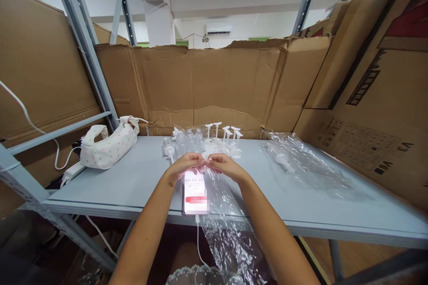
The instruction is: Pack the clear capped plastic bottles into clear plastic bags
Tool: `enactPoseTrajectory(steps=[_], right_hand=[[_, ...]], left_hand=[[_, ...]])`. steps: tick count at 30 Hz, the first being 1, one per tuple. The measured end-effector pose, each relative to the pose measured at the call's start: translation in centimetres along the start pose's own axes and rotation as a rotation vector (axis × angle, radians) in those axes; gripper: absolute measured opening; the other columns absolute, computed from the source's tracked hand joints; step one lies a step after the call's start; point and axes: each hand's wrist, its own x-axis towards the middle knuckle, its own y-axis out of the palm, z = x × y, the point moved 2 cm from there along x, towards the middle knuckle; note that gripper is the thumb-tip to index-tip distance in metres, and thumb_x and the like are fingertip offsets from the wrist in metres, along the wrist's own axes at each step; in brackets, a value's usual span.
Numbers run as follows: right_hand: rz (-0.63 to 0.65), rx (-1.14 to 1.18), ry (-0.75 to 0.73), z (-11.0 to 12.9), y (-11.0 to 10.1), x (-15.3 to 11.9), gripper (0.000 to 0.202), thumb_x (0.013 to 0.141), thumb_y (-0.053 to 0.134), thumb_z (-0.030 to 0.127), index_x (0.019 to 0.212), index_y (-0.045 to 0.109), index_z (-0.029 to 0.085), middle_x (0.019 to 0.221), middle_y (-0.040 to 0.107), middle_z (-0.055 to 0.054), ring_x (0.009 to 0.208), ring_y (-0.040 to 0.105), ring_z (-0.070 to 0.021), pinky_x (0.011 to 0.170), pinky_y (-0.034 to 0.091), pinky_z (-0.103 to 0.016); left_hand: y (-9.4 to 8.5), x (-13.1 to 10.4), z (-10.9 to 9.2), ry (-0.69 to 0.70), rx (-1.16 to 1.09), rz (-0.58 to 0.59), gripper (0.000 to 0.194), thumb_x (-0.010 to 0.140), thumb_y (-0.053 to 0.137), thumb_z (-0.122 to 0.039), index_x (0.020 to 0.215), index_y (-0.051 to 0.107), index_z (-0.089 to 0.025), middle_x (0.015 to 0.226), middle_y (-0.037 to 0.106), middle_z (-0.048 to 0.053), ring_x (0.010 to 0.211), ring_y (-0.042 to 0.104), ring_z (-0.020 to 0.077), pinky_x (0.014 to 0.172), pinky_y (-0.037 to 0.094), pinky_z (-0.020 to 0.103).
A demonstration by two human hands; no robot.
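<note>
My left hand and my right hand meet at the middle of the shelf, fingertips pinched together. Between them they grip the top of a clear plastic bag, which hangs down over the shelf's front edge toward my lap. Just beyond my hands stand several white pump heads with upright stems. Beside these, to the left, are clear bottles, partly wrapped in film. A lit phone showing a timer lies under my left hand, with a cable plugged into its lower end.
A white patterned cloth bag and a white power strip sit at the left. On the right lies another clear plastic bag with a white piece inside. Cardboard walls enclose the grey shelf, and metal posts rise at its sides.
</note>
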Motion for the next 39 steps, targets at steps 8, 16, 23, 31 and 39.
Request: enactPoseTrajectory(steps=[8, 16, 23, 31, 39], right_hand=[[0.007, 0.043, 0.027, -0.2, -0.7, 0.0, 0.033, 0.078, 0.060, 0.048, 0.066, 0.059, 0.018, 0.047, 0.043, 0.005, 0.044, 0.036, -0.0073, 0.046, 0.022, -0.024], [-0.104, 0.069, 0.121, -0.7, -2.7, -0.3, 0.030, 0.072, 0.064, 0.047, 0.073, 0.065, 0.016, 0.046, 0.043, 0.006, 0.041, 0.031, -0.0058, 0.042, 0.016, -0.024], [-0.321, 0.126, 0.102, -0.8, -3.8, -0.2, 0.031, 0.071, 0.063, 0.047, 0.070, 0.063, 0.017, 0.047, 0.036, 0.007, 0.042, 0.027, -0.0056, 0.043, 0.015, -0.023], [-0.537, 0.230, 0.026, -1.2, -3.7, 0.3, 0.038, 0.068, 0.064, 0.055, 0.074, 0.061, 0.018, 0.046, 0.036, 0.008, 0.041, 0.028, -0.0061, 0.042, 0.019, -0.023], [-0.578, 0.262, 0.032, -0.8, -3.0, 0.5, 0.046, 0.060, 0.070, 0.058, 0.081, 0.060, 0.018, 0.054, 0.052, 0.005, 0.044, 0.040, -0.0070, 0.042, 0.028, -0.021]], left_hand=[[0.2, -0.2, -0.4, 0.039, 0.045, 0.037, 0.025, 0.071, 0.069, -0.038, 0.064, 0.061, -0.016, 0.055, 0.053, -0.001, 0.050, 0.044, 0.0088, 0.052, 0.032, 0.023], [0.2, -0.6, -0.9, 0.053, 0.077, 0.028, 0.027, 0.075, 0.065, -0.037, 0.063, 0.055, -0.015, 0.055, 0.050, -0.002, 0.051, 0.042, 0.0081, 0.054, 0.032, 0.024], [-0.6, -0.5, -0.6, 0.074, -0.020, -0.044, 0.034, 0.072, 0.067, -0.039, 0.058, 0.046, -0.016, 0.054, 0.039, -0.005, 0.049, 0.041, 0.0066, 0.051, 0.030, 0.023], [-0.6, 0.2, 0.0, 0.136, -0.037, -0.069, 0.047, 0.077, 0.054, -0.061, 0.075, 0.058, -0.015, 0.063, 0.057, 0.002, 0.055, 0.053, 0.0107, 0.050, 0.035, 0.023], [-1.0, 1.1, 0.5, 0.197, 0.062, -0.363, 0.041, 0.074, 0.062, -0.053, 0.085, 0.064, -0.013, 0.056, 0.057, -0.001, 0.044, 0.046, 0.0072, 0.042, 0.027, 0.020]])
